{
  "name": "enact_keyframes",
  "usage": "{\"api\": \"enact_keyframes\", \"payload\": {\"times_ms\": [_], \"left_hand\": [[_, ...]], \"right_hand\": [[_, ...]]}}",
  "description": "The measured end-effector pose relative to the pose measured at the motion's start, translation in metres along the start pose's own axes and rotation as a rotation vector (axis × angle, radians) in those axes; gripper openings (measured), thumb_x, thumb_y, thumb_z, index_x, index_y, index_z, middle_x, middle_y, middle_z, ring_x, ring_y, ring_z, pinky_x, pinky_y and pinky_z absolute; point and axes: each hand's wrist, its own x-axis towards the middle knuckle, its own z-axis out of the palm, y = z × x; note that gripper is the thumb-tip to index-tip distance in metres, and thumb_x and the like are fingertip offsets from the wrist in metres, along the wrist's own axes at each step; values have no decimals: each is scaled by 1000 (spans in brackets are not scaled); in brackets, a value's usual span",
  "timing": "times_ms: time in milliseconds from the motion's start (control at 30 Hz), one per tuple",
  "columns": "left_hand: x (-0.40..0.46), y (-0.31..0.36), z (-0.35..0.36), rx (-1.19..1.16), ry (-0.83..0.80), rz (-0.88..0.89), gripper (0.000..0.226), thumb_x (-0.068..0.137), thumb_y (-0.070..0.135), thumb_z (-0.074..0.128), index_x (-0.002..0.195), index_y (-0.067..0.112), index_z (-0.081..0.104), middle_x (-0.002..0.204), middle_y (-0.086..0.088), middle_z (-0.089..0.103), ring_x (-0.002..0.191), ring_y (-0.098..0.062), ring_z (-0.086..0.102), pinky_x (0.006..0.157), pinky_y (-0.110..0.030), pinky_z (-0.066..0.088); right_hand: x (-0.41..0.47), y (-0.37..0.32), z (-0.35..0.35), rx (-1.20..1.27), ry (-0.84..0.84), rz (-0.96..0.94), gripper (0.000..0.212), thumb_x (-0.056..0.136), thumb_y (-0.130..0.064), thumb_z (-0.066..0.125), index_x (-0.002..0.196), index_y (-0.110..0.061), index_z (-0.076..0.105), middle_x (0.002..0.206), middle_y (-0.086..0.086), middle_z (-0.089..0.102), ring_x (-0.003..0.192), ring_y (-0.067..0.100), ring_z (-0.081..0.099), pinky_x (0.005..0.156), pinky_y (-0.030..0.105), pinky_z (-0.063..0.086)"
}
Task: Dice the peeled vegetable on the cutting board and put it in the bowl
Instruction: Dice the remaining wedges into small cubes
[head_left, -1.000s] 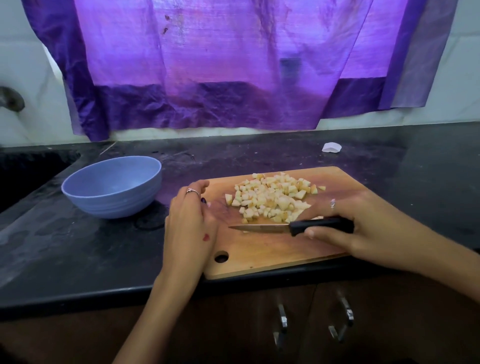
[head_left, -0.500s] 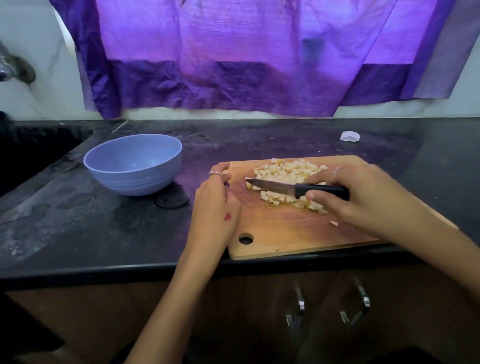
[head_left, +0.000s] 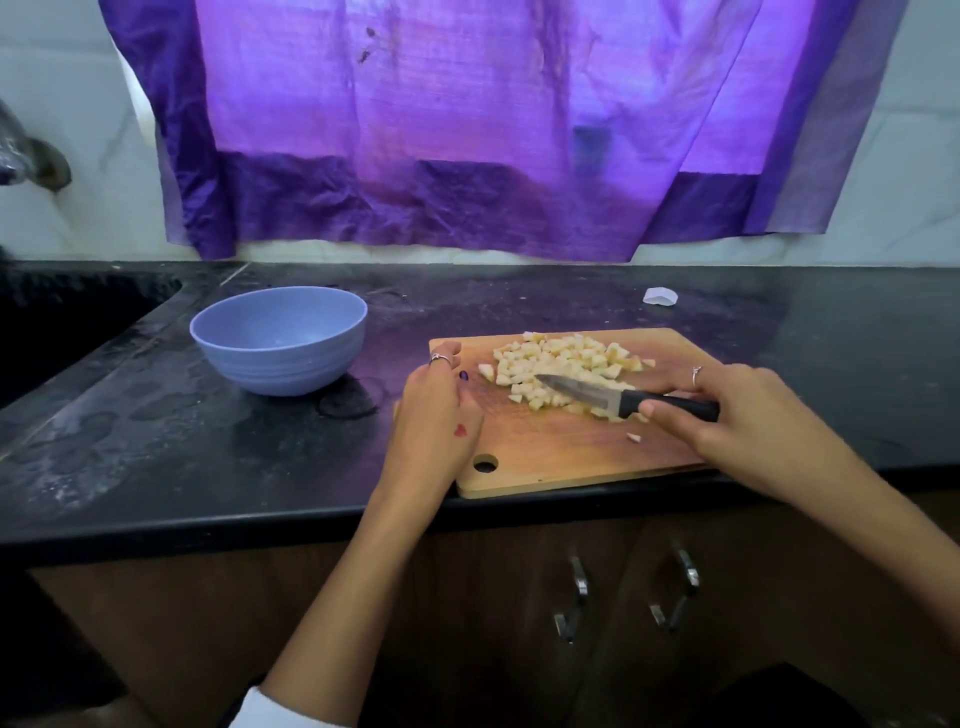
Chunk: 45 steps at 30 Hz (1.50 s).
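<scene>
So, big purple curtain hanging behind, thin wrinkly fabric with a darker band along the bottom. Below it a black stone counter, dusty and a bit streaked. The wooden cutting board is rectangular with rounded corners and a hole near one corner, sitting at the counter's front edge. A round, smooth blue bowl stands left of the board, apart from it. The diced vegetable is a pale, chunky pile on the board's far half. The right hand has its fingers wrapped round the black handle of the knife, blade lying over the dice. The left hand stands on edge at the board's left side, fingers together, holding nothing.
</scene>
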Motion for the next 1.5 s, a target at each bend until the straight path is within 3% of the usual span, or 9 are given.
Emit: {"api": "enact_keyframes", "payload": {"times_ms": [100, 200, 333, 400, 500, 1033, 1200, 1500], "left_hand": [[-2, 5, -2, -3, -16, 23, 39, 98, 16, 41, 136, 10, 43, 136, -6, 52, 123, -22, 49, 103, -34, 37], [-6, 13, -4, -24, -42, 24, 44, 97, 30, 48, 137, 13, 42, 137, -4, 52, 124, -21, 49, 101, -31, 36], [-24, 22, 5, 55, -50, 96, 57, 92, 51, 48, 136, 16, 43, 138, -3, 50, 126, -25, 46, 105, -44, 36], [-34, 26, 9, 102, 8, 154, 60, 90, 58, 45, 135, 20, 44, 137, -1, 51, 124, -24, 47, 106, -43, 34], [-39, 29, 8, 195, 76, 231, 58, 91, 57, 44, 134, 18, 48, 132, -1, 55, 120, -20, 50, 106, -45, 33], [-35, 26, 12, 314, 24, 173, 70, 87, 65, 41, 133, 13, 48, 133, -5, 55, 121, -22, 49, 101, -48, 41], [-39, 32, 10, 316, 22, 183, 62, 88, 59, 46, 112, 4, 61, 135, -8, 54, 118, -25, 50, 97, -48, 43], [-37, 33, 10, 308, -52, 124, 82, 80, 68, 36, 141, 12, 40, 142, -7, 46, 131, -26, 37, 104, -53, 36]], "right_hand": [[-6, 23, -7, 103, 152, 52, 24, 84, -42, 61, 105, -34, 69, 91, -2, 71, 90, 22, 64, 80, 40, 51], [-2, 55, -8, 99, 282, 140, 23, 90, -39, 55, 111, -37, 64, 99, 1, 70, 98, 29, 62, 84, 41, 50], [1, 100, 1, -83, 272, 303, 31, 94, -37, 48, 124, -38, 56, 116, 10, 65, 106, 38, 57, 86, 42, 46], [-1, 115, 7, -86, 263, 316, 32, 95, -34, 47, 126, -35, 56, 120, 11, 62, 109, 38, 56, 88, 43, 45], [4, 133, 14, -76, 269, 329, 34, 95, -31, 48, 128, -30, 57, 118, 16, 60, 108, 39, 55, 91, 44, 44], [18, 152, 21, -109, 231, 371, 40, 99, -23, 38, 139, -21, 47, 133, 24, 44, 118, 41, 44, 100, 44, 36], [17, 150, 20, -114, 202, 368, 41, 99, -22, 37, 139, -21, 46, 135, 25, 42, 119, 43, 42, 102, 45, 35], [20, 148, 14, -111, 85, 396, 47, 95, -17, 36, 140, -27, 45, 139, 23, 35, 124, 44, 36, 106, 44, 30]]}}
